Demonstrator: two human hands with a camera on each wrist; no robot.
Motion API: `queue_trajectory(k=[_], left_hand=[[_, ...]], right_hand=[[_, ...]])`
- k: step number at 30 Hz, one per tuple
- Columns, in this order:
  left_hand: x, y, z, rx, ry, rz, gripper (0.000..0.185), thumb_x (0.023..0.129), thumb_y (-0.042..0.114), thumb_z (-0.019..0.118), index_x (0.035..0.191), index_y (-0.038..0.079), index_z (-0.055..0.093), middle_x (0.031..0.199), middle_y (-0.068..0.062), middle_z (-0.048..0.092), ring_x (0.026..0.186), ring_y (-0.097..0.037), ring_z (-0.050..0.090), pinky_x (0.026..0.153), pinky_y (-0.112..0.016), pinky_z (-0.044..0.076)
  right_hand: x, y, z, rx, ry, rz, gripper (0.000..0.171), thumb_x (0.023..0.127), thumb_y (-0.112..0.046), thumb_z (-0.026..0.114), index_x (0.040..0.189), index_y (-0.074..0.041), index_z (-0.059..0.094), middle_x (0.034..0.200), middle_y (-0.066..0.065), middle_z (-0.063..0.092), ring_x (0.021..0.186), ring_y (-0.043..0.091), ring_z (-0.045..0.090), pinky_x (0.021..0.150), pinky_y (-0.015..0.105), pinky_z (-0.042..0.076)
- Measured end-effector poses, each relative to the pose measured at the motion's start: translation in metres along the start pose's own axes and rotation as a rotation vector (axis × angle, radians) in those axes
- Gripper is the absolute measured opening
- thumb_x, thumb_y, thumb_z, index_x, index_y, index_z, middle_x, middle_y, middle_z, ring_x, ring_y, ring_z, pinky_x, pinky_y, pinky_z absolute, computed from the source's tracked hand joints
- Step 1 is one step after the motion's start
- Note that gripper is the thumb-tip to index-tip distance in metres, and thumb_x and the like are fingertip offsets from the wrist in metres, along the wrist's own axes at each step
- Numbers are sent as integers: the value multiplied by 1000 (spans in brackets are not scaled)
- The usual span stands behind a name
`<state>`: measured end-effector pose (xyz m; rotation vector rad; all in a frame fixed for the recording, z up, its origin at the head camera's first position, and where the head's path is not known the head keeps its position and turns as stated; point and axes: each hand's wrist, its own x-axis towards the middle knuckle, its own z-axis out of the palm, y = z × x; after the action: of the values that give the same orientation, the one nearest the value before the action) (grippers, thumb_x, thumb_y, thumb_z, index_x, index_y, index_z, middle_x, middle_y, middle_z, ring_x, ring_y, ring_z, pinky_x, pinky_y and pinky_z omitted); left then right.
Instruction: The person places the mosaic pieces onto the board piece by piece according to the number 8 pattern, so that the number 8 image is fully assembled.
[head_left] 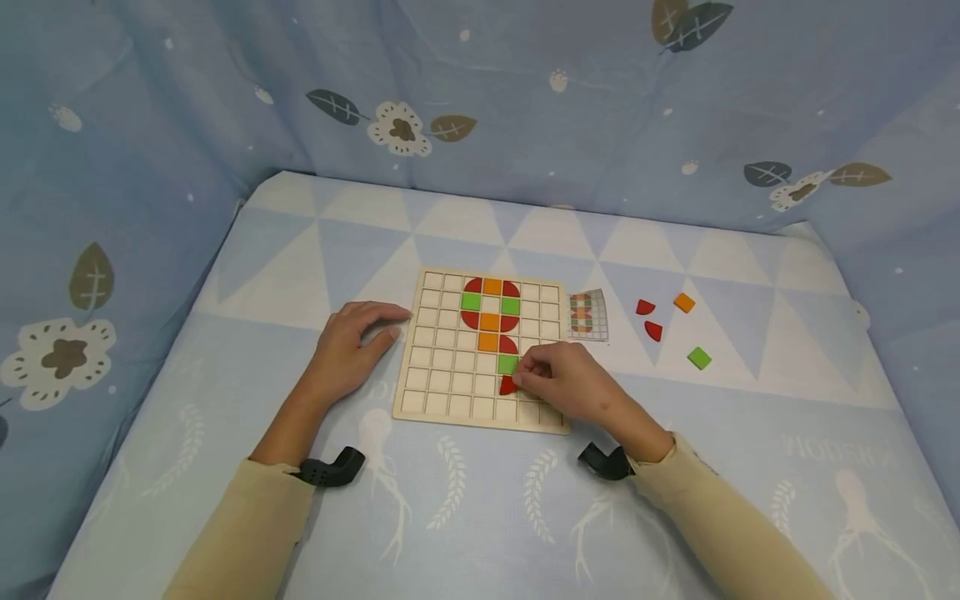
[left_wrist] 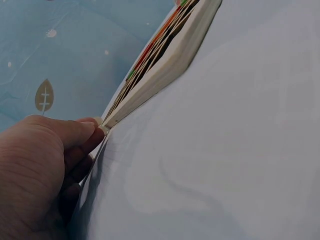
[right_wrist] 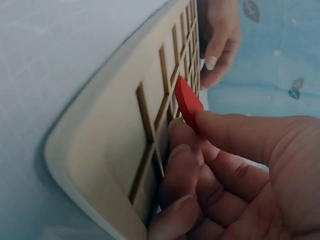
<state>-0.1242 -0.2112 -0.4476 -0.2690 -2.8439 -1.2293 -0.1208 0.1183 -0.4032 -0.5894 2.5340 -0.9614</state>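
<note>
The right hand (head_left: 573, 385) pinches a red quarter-circle tile (head_left: 507, 385) between thumb and fingers, its grip closed on the tile, which stands tilted over a cell near the front edge of the wooden grid board (head_left: 450, 387), just below a green square tile (head_left: 507, 363). The left hand (head_left: 352, 342) lies with relaxed fingers against the board's left edge, holding nothing. Right of the board on the desk (head_left: 480, 517) lie a pattern card (head_left: 588, 315), two red quarter-circle pieces (head_left: 649, 319), an orange square (head_left: 683, 302) and a loose green square (head_left: 699, 358), well apart from both hands.
</note>
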Motion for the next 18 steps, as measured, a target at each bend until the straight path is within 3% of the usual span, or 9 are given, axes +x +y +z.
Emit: queue_trajectory(k=[10, 18], left_hand=[[1, 1, 0, 4, -2, -1, 26, 98, 31, 57, 123, 29, 64, 128, 10, 57, 128, -16, 40, 106, -46, 28], [1, 1, 0, 7, 2, 11, 26, 98, 31, 58, 123, 28, 64, 127, 10, 57, 128, -16, 41, 106, -46, 28]], right_hand=[[-2, 2, 8, 14, 33, -39, 7, 89, -20, 71, 92, -19, 65, 76, -10, 62, 69, 9, 57, 64, 27, 49], [-2, 2, 12, -85, 67, -110, 6, 88, -15, 70, 92, -17, 66, 74, -9, 56, 67, 9, 51, 61, 26, 46]])
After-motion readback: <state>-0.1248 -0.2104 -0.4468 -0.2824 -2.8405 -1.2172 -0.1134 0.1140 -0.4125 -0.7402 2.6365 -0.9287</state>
